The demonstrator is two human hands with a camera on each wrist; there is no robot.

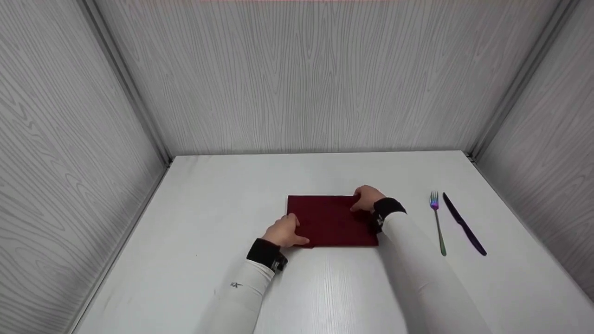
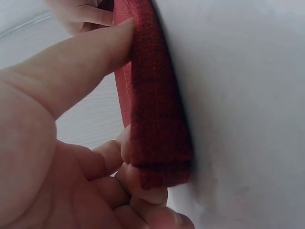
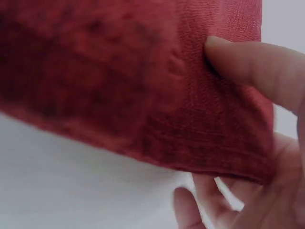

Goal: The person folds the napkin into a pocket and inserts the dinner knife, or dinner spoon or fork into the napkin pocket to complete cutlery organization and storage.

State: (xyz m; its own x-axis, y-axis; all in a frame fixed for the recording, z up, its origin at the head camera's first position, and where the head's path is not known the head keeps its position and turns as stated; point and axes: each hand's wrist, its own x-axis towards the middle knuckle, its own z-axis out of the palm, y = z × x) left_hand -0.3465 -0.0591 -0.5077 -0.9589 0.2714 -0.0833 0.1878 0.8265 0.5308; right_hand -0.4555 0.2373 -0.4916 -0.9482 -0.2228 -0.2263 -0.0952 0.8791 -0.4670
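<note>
A dark red folded cloth [image 1: 332, 221] lies as a rectangle on the white table, its woven layers showing close up in the left wrist view. My left hand [image 1: 280, 232] grips its near left corner. There the thumb [image 2: 90, 62] presses along the near edge, while the other fingers curl at the left end and are partly hidden behind the cloth. At the far right corner my right hand [image 1: 369, 198] pinches the cloth, thumb [image 3: 252, 59] on top and fingers beneath. In the right wrist view the cloth's edge [image 3: 205, 160] stands a little off the table.
To the right of the cloth lie a fork [image 1: 437, 222] with a rainbow sheen and a dark purple knife [image 1: 464, 223], slanted apart. Grey wood-grain panels [image 1: 306, 83] enclose the white table [image 1: 209, 208] at the back and both sides.
</note>
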